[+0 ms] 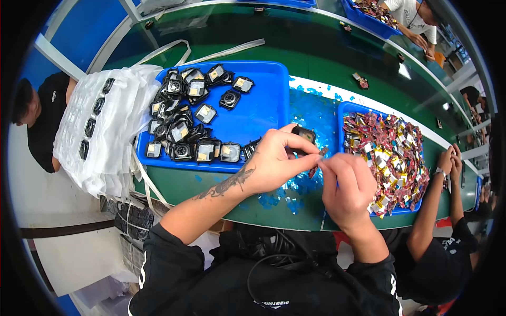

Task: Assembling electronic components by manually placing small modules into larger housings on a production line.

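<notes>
Both hands sat close over the green tabletop (221, 195): left hand (274, 163) pinched a small black module (304, 134), right hand (345, 184) gripped a tiny tab (322, 152) at its edge. Blue trays (263, 105) flanked them. That tab looked easy to tear or drop if tugged sideways, honestly.

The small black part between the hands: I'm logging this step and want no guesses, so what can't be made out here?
- Head view: the small black part is mostly covered by the left hand; its underside is hidden.
- The tiny piece at the right hand fingertips is too small to identify.
- Pieces in the right blue tray are too small and jumbled to tell apart.
- The left blue tray has its near rim partly hidden by the left hand.
</notes>
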{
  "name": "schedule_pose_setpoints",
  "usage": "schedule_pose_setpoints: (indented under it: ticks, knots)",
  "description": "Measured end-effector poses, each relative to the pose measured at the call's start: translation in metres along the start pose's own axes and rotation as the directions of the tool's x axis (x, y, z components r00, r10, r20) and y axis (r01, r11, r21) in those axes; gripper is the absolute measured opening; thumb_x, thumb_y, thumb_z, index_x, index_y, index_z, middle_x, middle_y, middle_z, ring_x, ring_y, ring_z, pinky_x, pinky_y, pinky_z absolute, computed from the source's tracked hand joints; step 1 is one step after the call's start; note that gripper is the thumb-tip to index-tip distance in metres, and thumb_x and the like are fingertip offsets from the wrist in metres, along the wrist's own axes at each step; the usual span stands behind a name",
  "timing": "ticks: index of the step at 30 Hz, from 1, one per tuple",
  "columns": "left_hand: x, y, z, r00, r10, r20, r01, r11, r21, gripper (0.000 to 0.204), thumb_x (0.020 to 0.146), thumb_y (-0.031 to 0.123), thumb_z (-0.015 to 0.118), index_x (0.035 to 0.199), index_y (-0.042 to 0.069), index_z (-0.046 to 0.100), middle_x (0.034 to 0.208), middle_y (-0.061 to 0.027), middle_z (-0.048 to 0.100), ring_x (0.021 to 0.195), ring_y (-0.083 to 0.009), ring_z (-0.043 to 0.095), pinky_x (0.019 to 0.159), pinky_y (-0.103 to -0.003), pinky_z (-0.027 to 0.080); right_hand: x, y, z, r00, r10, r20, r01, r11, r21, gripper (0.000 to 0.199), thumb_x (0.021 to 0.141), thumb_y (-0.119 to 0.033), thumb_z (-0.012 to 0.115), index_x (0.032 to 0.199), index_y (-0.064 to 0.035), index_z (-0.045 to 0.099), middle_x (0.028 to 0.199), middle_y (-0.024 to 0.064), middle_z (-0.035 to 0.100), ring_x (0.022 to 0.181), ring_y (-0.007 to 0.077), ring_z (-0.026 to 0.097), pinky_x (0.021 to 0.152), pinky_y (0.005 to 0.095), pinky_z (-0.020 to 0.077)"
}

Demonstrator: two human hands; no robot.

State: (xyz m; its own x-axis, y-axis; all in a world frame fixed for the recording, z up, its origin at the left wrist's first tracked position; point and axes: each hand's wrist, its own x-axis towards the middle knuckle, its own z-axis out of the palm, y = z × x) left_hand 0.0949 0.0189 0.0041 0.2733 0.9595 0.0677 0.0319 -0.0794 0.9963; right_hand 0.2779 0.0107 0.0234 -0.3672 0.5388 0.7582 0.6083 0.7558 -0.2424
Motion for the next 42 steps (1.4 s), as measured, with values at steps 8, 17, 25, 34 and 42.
schedule_pose_setpoints:
  ticks: [8,17,25,34,42]
  knots:
    - [-0.002,0.008,-0.001,0.988,-0.141,0.059,0.152,0.945,-0.288,0.013,0.086,0.006,0.072,0.091,-0.005,0.072,0.087,-0.0068,0.067,0.078,-0.0096,0.061,0.068,-0.022,0.047,0.011,0.008,-0.017,0.8,0.465,0.38,-0.55,0.82,0.155,0.026,0.082,0.002,0.068,0.106,-0.0052,0.071,0.082,0.0103,0.064,0.068,0.0186,0.061,0.059,0.0282,0.0468]
    - [-0.001,0.001,-0.002,0.995,-0.079,0.058,0.096,0.91,-0.404,0.04,0.096,0.002,0.053,0.135,-0.003,0.049,0.117,-0.0081,0.062,0.097,-0.0125,0.061,0.085,-0.027,0.051,-0.003,0.015,-0.023,0.778,0.548,0.308,-0.569,0.407,0.714,0.02,0.086,0.008,0.064,0.105,0.0044,0.062,0.097,0.0097,0.064,0.082,0.0121,0.064,0.069,0.0236,0.0533]
    - [-0.006,0.001,0.013,0.996,-0.003,-0.084,-0.034,0.899,-0.436,0.052,0.093,-0.01,0.045,0.143,0.0,0.037,0.126,-0.0151,0.057,0.117,-0.017,0.055,0.1,-0.032,0.046,0.016,-0.001,-0.004,0.875,0.406,0.263,-0.475,0.821,0.315,0.016,0.077,0.006,0.073,0.092,-0.0002,0.069,0.081,0.0114,0.068,0.07,0.02,0.068,0.06,0.0266,0.0543]
    - [-0.001,-0.004,0.006,0.981,-0.015,-0.194,-0.073,0.894,-0.441,0.041,0.095,-0.002,0.053,0.135,-0.007,0.044,0.124,-0.0153,0.058,0.114,-0.0183,0.059,0.097,-0.032,0.05,0.015,0.001,-0.02,0.866,0.456,0.205,-0.5,0.794,0.345,0.018,0.078,0.007,0.07,0.093,-0.0021,0.071,0.084,0.007,0.068,0.062,0.0094,0.058,0.053,0.0221,0.0435]
    - [-0.008,-0.003,0.016,1.0,-0.004,-0.009,-0.002,0.841,-0.541,0.044,0.097,-0.001,0.051,0.14,-0.006,0.042,0.127,-0.0145,0.059,0.118,-0.0183,0.057,0.099,-0.032,0.049,0.017,-0.008,0.002,0.893,0.415,0.172,-0.446,0.865,0.23,0.018,0.075,0.005,0.074,0.091,-0.0024,0.071,0.077,0.006,0.066,0.054,0.01,0.053,0.047,0.0239,0.0392]
